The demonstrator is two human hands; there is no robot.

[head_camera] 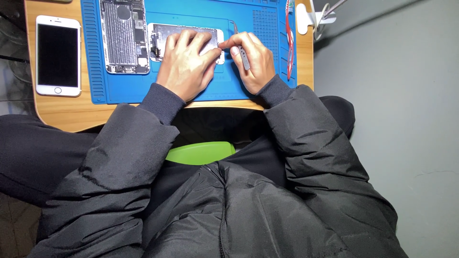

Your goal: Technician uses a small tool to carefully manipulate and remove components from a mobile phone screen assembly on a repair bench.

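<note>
1. My left hand point(185, 64) lies flat, fingers spread, on the detached phone screen panel point(165, 34), which rests face down on the blue repair mat point(229, 88) near the mat's far edge.
2. My right hand point(251, 62) is closed around a pair of metal tweezers point(244, 56), thumb and forefinger pinched near the panel's right end, just beside my left fingertips.
3. I judge that good work here means keeping the left palm's weight even so the panel cannot slide, and bringing the tweezer tips in low and slowly; I cannot tell what the tips touch, since my fingers hide them.
4. Just left of the panel, on the mat, lies the opened phone body point(123, 37) with its innards showing; the two are close, so a slip leftward could knock it.
5. Further left, off the mat on the wooden table point(62, 112), a whole white phone point(58, 55) lies screen up, well apart from my hands.
6. A red-handled tool point(289, 43) lies along the mat's right edge, close beside my right hand.
7. A white lamp base point(306, 18) stands at the table's far right corner.
8. Near me, a green seat point(201, 152) shows between my dark jacket sleeves.
</note>
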